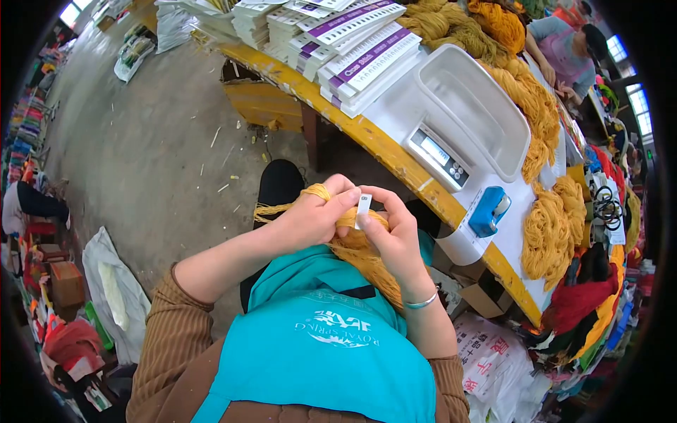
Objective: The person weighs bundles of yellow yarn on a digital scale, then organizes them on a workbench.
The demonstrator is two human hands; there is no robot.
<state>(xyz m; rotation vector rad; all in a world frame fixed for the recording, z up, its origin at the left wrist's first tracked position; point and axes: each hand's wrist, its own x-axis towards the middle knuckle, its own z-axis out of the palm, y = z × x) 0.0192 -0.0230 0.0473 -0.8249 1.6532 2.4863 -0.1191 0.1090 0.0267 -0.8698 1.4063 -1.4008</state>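
Note:
Above the teal apron, my left hand (317,215) is closed round yellow thread (278,210), whose loose ends stick out to its left. My right hand (396,240), with a bracelet at the wrist, pinches a small white label (363,206) with a dark mark on it. Fingertips of both hands meet at the label. A longer hank of yellow thread (367,262) hangs below the hands, over the lap and beside the right forearm.
On the yellow-edged table (405,169) are stacked printed cards (367,60), a clear plastic tray (472,106), a digital scale (437,156), a blue tape dispenser (489,211) and yellow thread hanks (553,229). Another person (564,53) is at the upper right.

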